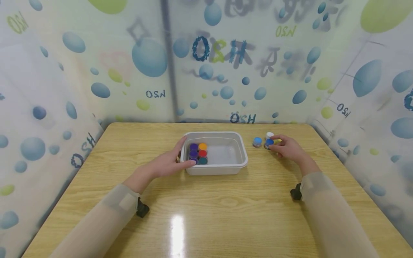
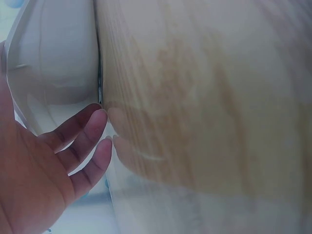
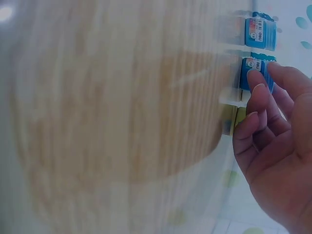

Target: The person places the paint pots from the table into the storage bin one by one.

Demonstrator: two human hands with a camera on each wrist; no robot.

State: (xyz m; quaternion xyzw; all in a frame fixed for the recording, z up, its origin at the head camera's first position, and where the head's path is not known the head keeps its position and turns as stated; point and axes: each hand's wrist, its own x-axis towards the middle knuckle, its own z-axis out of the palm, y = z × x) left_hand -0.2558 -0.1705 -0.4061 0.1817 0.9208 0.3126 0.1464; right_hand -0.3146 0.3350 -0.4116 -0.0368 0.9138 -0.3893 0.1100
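- Table point(image 1: 213, 208), wood-grained.
- White tub point(image 1: 214, 170), on table.
- Left hand point(image 1: 166, 164): thumb and fingers spread, gripping tub's left end.
- Right hand point(image 1: 288, 147): fingers slightly parted, pinching dark-blue jar point(image 1: 268, 143), right of tub.
- Six jars point(image 1: 202, 153), inside tub.
- Light-blue jar point(image 1: 257, 142), beside dark-blue.

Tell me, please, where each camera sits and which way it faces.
Head: worn on the head, looking forward and down at the table; left hand, right hand and sleeves show.
Left wrist: worn there, facing table and tub; left hand shows.
Right wrist: worn there, facing table and blue jars; right hand shows.
Head and left wrist share the tub.
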